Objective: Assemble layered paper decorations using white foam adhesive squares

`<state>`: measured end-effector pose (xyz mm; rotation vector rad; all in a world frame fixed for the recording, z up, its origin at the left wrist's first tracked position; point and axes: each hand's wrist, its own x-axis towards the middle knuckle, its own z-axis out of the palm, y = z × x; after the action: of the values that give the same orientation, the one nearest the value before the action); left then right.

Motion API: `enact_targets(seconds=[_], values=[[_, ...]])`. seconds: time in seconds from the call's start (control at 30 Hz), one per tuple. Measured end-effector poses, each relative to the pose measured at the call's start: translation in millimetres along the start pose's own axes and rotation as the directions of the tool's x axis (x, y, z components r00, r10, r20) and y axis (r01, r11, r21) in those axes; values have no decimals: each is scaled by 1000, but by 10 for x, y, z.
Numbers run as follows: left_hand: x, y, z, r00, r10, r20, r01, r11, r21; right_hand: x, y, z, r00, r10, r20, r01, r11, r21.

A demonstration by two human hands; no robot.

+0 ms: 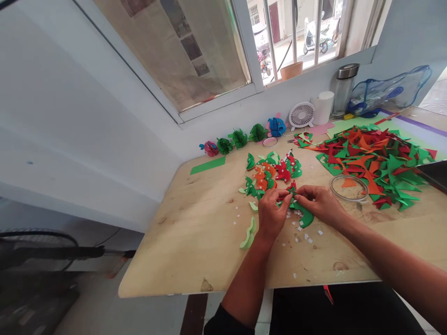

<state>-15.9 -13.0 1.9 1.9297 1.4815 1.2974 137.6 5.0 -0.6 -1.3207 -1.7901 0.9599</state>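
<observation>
My left hand [273, 215] and my right hand [320, 203] meet over the table, fingertips pinched together on a small dark green paper piece [292, 191]. The fingers partly cover it. Just below them lies a curved green paper cutout [307, 218], among tiny white squares [306, 237] scattered on the wood. Beyond my hands sit orange paper cutouts [260, 177], red paper cutouts [283, 172] and more green ones, several bearing white squares. A wavy pale green paper strip [248, 233] rests left of my left wrist.
A big heap of paper scraps [370, 160] covers the right side, with a tape roll [349, 188] by it. Finished-looking paper figures [239, 138] line the wall. A small fan [302, 115], a white roll [324, 107] and a glass bottle [342, 90] stand behind.
</observation>
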Motion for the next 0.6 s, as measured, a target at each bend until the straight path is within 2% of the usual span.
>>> enact_targets(seconds=[0.17,0.23,0.47,0.6], values=[[-8,-7,24,998,-60,-22,60,998,-14,-26,6,40,996,-79,-50,70,986,-152],[-12,-11,30,999,-39,-25,40,999,22,-29,11,50,995,-89,-46,80,984,-161],[-35,-37,75,989,142,-42,-130,968,217,-30,20,63,994,-102,-41,93,978,-188],[-37,-49,88,994,104,-43,-94,977,192,-27,20,65,995,-90,-49,80,982,-174]])
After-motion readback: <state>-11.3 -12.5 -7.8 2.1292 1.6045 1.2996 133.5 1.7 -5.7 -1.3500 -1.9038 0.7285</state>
